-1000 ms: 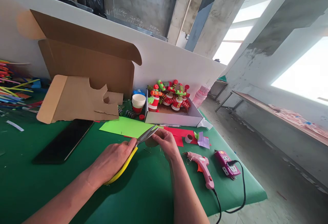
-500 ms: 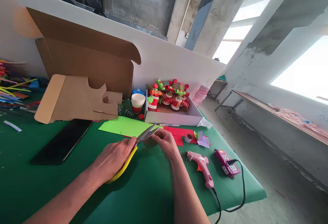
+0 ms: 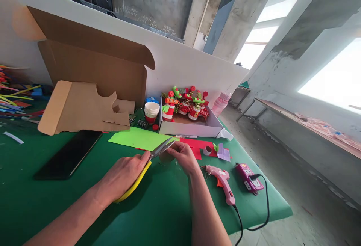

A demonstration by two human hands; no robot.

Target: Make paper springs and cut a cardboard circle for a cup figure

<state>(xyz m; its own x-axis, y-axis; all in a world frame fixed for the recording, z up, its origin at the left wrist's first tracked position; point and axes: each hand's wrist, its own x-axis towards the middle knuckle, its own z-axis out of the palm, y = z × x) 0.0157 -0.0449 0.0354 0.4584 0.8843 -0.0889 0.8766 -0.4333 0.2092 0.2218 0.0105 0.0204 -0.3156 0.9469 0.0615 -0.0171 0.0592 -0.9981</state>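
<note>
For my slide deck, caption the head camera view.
Left hand holding yellow-handled scissors, right hand pinching a brown piece, over a green table.

Head-worn view, forward and down across the green table (image 3: 158, 212)

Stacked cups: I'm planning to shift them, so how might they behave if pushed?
The stacked cups could tip, since they narrow toward the base. Being nested, they might slide apart if they fall.

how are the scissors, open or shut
Slightly open: on the yellow-handled scissors in the left hand, the two blade tips stand apart.
</note>
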